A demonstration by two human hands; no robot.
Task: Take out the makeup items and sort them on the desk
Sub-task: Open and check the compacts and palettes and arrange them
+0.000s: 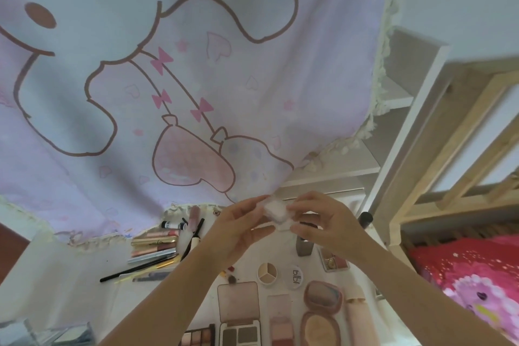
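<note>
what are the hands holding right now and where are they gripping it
Both hands hold one small clear case with something pale pink inside. The left hand pinches its left edge and the right hand pinches its right edge, above the desk.

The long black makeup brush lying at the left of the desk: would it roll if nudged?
Probably: the long black makeup brush looks thin and round-handled, lying flat on the white desk, so a sideways push may roll it. It likely feels light and stiff, since it lies straight.

Both forearms reach forward; the left hand [238,229] and right hand [323,226] meet, fingertips pinching one small item between them.
</note>
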